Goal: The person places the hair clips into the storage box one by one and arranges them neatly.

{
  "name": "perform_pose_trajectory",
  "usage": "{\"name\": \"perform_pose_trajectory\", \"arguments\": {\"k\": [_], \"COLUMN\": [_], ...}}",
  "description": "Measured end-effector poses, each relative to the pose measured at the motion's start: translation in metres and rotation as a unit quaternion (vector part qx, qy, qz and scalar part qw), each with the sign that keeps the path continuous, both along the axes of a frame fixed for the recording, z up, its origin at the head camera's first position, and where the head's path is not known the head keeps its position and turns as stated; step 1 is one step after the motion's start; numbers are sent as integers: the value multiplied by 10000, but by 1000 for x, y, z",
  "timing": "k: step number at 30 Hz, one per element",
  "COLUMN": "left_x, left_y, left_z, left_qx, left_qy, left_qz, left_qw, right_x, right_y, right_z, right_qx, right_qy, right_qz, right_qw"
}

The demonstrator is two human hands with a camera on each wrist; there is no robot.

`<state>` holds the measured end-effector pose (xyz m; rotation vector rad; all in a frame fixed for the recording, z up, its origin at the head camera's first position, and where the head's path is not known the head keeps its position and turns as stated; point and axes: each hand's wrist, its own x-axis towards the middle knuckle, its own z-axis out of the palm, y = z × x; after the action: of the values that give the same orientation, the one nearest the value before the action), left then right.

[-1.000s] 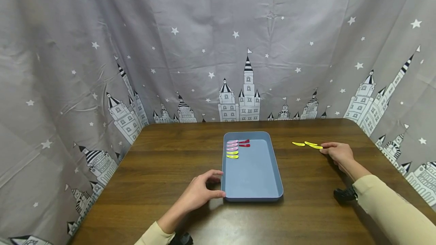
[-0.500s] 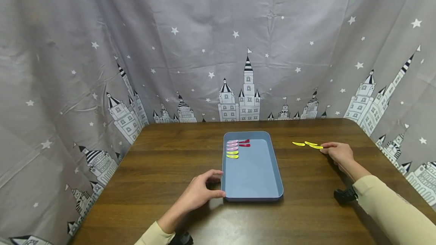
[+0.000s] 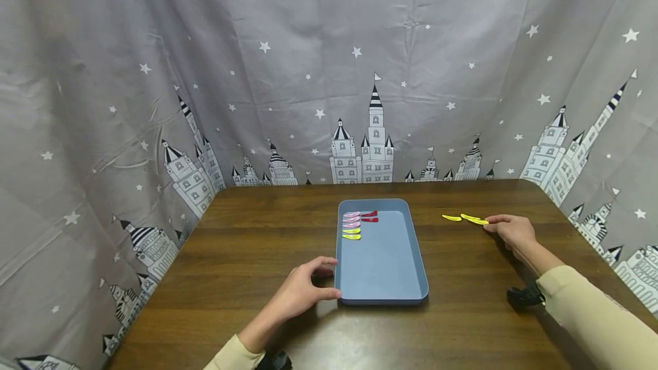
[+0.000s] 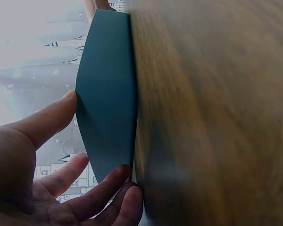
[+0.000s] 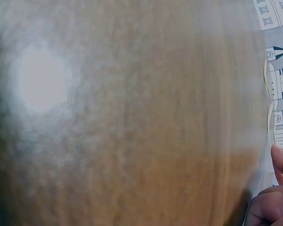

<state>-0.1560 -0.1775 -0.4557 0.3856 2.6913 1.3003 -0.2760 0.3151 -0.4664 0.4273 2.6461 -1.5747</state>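
Note:
In the head view my left hand [image 3: 303, 290] rests against the left side of a blue-grey tray [image 3: 382, 267]. Its thumb lies at the near left corner, with the fingers spread along the outer wall; the left wrist view shows fingertips [image 4: 117, 172] touching that wall. Inside the tray lie pink hair clips [image 3: 352, 219], yellow hair clips [image 3: 352, 237] and two red hair clips [image 3: 369, 220]. Over on the right, my right hand [image 3: 514, 231] pinches the end of a yellow hair clip [image 3: 479, 222]. Two more lie just left: a nearer yellow clip [image 3: 466, 217] and a farther yellow clip [image 3: 452, 218].
Everything stands on a brown wooden table [image 3: 257, 233] with rounded far corners. A grey curtain [image 3: 288, 84] printed with stars and castles hangs behind it and along both sides. Each wrist carries a black device, such as the right one [image 3: 524, 296].
The pinched yellow clip has shifted very slightly to the right with my right hand. The whole head view has moved a touch. My left hand and the tray stay in place.

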Motion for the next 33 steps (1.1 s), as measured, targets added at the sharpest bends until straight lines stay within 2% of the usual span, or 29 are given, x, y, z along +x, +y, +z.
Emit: {"name": "perform_pose_trajectory", "arguments": {"k": [9, 20, 29, 33], "left_x": [0, 0, 0, 0], "left_y": [0, 0, 0, 0], "left_z": [0, 0, 0, 0], "left_qx": [6, 21, 72, 89], "left_qy": [35, 27, 16, 14], "left_qz": [-22, -44, -50, -57], "left_qw": [10000, 10000, 10000, 9999], "right_x": [0, 0, -4, -5], "right_y": [-5, -20, -38, -48], "right_z": [10, 25, 36, 41], "right_qx": [223, 231, 102, -109], "right_qy": [263, 455, 431, 420], "right_qz": [166, 417, 482, 559], "right_qw": [9993, 9978, 9979, 9975]}}
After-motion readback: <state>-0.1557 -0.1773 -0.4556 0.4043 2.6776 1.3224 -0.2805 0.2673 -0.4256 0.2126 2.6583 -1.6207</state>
